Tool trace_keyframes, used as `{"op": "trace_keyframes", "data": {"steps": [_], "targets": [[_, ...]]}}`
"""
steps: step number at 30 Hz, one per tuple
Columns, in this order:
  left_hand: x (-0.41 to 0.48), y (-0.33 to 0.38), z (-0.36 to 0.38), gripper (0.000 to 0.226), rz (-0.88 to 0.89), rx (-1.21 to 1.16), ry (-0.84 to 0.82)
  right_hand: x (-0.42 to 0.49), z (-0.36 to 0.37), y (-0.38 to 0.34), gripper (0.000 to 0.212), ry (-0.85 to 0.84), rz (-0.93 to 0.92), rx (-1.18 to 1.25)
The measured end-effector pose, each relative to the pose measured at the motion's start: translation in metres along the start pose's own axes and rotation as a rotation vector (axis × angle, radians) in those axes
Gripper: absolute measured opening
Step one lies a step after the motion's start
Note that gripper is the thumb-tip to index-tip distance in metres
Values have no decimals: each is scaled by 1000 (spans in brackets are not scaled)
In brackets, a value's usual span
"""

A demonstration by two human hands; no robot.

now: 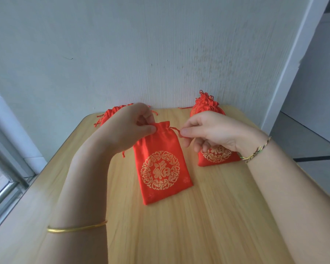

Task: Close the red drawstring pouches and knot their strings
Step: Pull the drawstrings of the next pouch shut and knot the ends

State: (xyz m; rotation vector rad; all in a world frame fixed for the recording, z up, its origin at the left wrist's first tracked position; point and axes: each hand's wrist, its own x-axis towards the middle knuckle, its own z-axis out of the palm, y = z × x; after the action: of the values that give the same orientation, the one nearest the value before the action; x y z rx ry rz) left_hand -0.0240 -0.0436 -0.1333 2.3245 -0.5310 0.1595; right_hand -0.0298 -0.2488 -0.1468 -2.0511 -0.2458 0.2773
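Observation:
A red drawstring pouch [161,164] with a gold round emblem lies flat in the middle of the wooden table [208,216], mouth pointing away from me. My left hand [128,128] pinches the gathered top left of its mouth. My right hand [210,132] pinches the red string [175,130] that comes out of the pouch's right side and holds it taut. A second pouch [217,157] with the same emblem lies under my right hand. More red pouches lie piled at the back left [108,115] and back right [206,103].
The table stands against a pale wall [141,54]. A window frame [6,180] runs along the left side. The table's right edge drops to a grey floor [316,145].

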Motion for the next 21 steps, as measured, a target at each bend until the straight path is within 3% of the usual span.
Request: {"op": "trace_keyframes", "data": {"steps": [5, 13, 16, 21], "targets": [[-1, 2, 2, 14, -6, -34, 17, 0, 1, 0, 12, 40, -31, 19], [0, -1, 14, 6, -154, -284, -73, 3, 2, -12, 20, 151, -80, 478], [-1, -1, 15, 23, -266, -378, -97, 4, 0, -12, 22, 194, -63, 541], [-1, -9, 15, 25, -300, -253, -114, 6, -5, -9, 22, 281, -63, 578]]}}
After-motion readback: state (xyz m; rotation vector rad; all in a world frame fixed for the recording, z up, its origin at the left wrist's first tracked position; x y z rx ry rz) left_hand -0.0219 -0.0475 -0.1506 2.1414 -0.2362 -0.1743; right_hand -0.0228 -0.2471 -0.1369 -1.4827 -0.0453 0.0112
